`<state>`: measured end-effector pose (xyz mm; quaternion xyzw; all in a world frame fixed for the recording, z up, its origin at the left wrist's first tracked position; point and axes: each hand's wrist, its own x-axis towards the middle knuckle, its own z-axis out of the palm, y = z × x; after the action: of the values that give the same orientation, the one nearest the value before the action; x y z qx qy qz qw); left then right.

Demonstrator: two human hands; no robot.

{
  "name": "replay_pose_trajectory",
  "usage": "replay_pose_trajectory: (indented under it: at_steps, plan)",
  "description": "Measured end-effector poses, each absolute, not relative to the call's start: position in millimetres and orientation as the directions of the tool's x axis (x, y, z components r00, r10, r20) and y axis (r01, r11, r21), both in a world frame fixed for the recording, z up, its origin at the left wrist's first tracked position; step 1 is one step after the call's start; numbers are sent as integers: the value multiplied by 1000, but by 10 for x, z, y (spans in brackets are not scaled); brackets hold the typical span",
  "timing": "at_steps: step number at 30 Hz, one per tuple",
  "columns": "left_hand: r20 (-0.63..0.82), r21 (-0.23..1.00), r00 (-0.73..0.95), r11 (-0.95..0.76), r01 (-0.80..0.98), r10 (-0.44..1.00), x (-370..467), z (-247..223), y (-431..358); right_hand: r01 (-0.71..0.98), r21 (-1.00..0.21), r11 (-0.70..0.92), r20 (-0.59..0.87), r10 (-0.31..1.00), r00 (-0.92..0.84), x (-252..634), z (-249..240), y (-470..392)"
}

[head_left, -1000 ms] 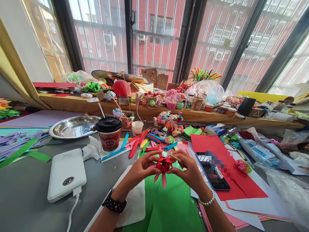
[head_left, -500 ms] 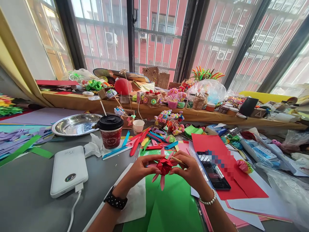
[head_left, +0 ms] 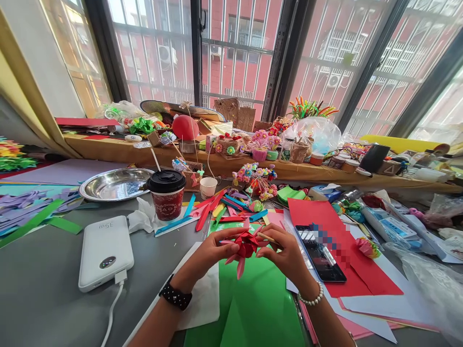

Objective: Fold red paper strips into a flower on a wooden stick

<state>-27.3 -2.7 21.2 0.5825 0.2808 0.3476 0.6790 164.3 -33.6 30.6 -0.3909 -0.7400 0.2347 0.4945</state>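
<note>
**Two hands on one red paper flower, one thin stick at right**

We count two hands, one flower, one stick. Left hand [head_left: 211, 251]: closed in a pinch, thumb and fingers on the near left side of the red paper flower [head_left: 247, 245], which is up off the table [head_left: 50, 294], above a green sheet [head_left: 260, 301]. Right hand [head_left: 289, 251]: fingers curled, gripping the thin stick [head_left: 266, 237], thumb a little apart from the index finger, at the flower's right side. We can't tell if the stick tip touches the flower.

Hidden bits: right fingers cover part of the stick, left fingers cover some pink petals, and the flower's underside doesn't show. Both forearms are cut off at the bottom edge.

Further out: one dark watch [head_left: 176, 292] on the left wrist, one beaded bracelet [head_left: 311, 295] on the right. Right side, one phone [head_left: 318, 258] partly on a red sheet [head_left: 376, 279]; a pixelated patch blurs both. One pink-yellow flower [head_left: 368, 247] just beside them. Left side, one power bank [head_left: 106, 253], one white cable [head_left: 110, 318] running out of view, one metal plate [head_left: 108, 185]. Two cups: lidded cup [head_left: 168, 200], small white cup [head_left: 208, 187]. Coloured strips overlap; we can't count them.
</note>
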Motion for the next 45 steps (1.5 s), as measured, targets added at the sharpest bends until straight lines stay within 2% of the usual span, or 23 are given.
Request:
replay_pose_trajectory:
  at_steps: [7, 10, 13, 16, 24, 30, 34, 40, 45]
  plan:
    - [25, 971, 619, 129, -203, 785, -288, 277, -50, 430, -714, 552, 577, 812, -85, 1722, 328, -337]
    - [-4, 971, 623, 152, -185, 782, -294, 286, -45, 443, -716, 540, 535, 832, -148, 1734, 338, -334]
    - [-46, 970, 636, 186, -154, 770, -300, 273, -33, 427, -754, 499, 432, 867, -249, 1727, 336, -332]
    - [-61, 957, 702, 242, -161, 709, -303, 243, -21, 380, -804, 456, 366, 885, -288, 1702, 320, -333]
    - [-123, 915, 747, 366, -170, 654, -319, 188, -20, 308, -793, 526, 427, 840, -335, 1559, 300, -360]
    - [-20, 912, 759, 322, -253, 651, -318, 179, -6, 368, -765, 529, 483, 849, -216, 1596, 307, -346]
    - [14, 892, 709, 312, -328, 705, -288, 165, 13, 382, -757, 530, 525, 842, -128, 1646, 294, -321]
    - [-61, 891, 618, 321, -320, 784, -234, 193, 2, 373, -765, 525, 507, 848, -155, 1643, 292, -326]
    - [-66, 889, 584, 313, -334, 809, -168, 186, -30, 403, -754, 518, 501, 851, -157, 1638, 282, -326]
